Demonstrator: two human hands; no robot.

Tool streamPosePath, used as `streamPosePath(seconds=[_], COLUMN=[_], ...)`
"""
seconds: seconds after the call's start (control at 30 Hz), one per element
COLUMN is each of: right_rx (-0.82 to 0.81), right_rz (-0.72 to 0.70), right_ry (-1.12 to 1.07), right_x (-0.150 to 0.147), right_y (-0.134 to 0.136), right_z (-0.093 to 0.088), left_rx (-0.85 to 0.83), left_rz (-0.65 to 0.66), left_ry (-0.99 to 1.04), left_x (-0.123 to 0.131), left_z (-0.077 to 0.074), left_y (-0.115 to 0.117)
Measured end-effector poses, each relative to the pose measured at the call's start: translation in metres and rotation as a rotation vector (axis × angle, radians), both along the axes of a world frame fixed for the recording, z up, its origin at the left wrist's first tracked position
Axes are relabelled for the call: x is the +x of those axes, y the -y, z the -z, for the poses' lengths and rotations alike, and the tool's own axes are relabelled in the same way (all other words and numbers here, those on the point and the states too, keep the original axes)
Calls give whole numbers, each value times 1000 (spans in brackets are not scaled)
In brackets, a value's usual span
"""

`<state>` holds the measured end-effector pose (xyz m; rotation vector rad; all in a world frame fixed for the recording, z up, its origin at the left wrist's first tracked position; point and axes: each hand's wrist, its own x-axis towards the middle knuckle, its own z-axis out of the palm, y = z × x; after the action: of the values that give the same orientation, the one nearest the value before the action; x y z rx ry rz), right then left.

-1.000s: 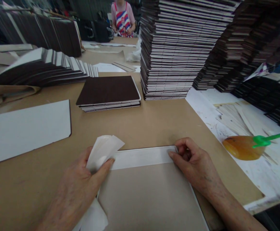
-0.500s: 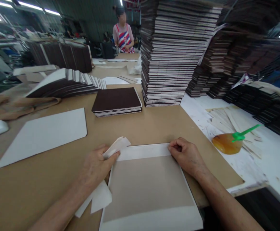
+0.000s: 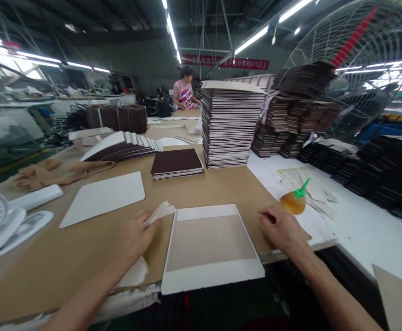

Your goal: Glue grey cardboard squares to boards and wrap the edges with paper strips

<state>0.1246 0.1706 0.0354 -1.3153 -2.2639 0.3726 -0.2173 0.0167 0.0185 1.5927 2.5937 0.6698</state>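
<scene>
A flat beige panel (image 3: 211, 243) with white bands along its far and near ends lies in front of me, its near edge reaching past the table edge. My left hand (image 3: 137, 234), slightly blurred, is closed on a bunch of thin off-white strips (image 3: 161, 212) just left of the panel. More off-white pieces (image 3: 134, 272) show beneath that wrist. To the right of the panel, and apart from it, my right hand (image 3: 278, 225) has thumb and fingertips pinched together, with nothing visible between them.
Dark brown panels (image 3: 177, 162) sit in a low pile beyond, beside a tall stack (image 3: 230, 126). A white board (image 3: 104, 197) lies at left near a white fan (image 3: 18, 230). An amber bottle with green nozzle (image 3: 293, 202) rests at right. A person (image 3: 186, 92) stands far back.
My right hand has come off the panel's far right corner and moved right. My left hand still grips the strips. The head view has tilted up, showing more of the room.
</scene>
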Motion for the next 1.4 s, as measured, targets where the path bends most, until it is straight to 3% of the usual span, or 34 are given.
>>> streamPosePath(seconds=[0.03, 0.13, 0.23, 0.3, 0.43, 0.53, 0.7, 0.9, 1.0, 1.13, 1.2, 1.3, 1.4], right_rx=[10, 45, 65, 101, 231, 344, 574, 844, 937, 942, 837, 767, 694], right_rz=[-44, -406, -655, -672, -646, -667, -762, -720, -697, -622, -532, -506, -508], right_ry=[2, 96, 277, 365, 440, 464, 515, 413, 331, 234, 228, 251, 303], right_x=[3, -7, -29, -40, -47, -44, -42, -57, -91, -173, -222, -286, -325], right_y=[18, 68, 94, 97, 89, 83, 69, 45, 28, -18, -47, -88, -117], right_z=[-2, 1, 16, 27, 39, 38, 15, -46, -70, -82, -81, -71, -48], left_rx=[5, 14, 29, 43, 54, 110, 140, 190, 241, 261, 240, 251, 296], left_rz=[13, 70, 59, -18, -291, -361, -275, -155, -79, -34, -34, -48, -49], left_ry=[-13, -49, -33, 36, 324, 460, 481, 598, 608, 570, 539, 535, 568], left_x=[-5, -15, -16, -15, -14, -15, -15, -15, -16, -18, -19, -18, -17], left_z=[4, 16, 21, 21, 18, 18, 20, 16, 16, 24, 28, 28, 26], left_y=[12, 45, 64, 70, 72, 71, 72, 74, 75, 72, 71, 69, 69])
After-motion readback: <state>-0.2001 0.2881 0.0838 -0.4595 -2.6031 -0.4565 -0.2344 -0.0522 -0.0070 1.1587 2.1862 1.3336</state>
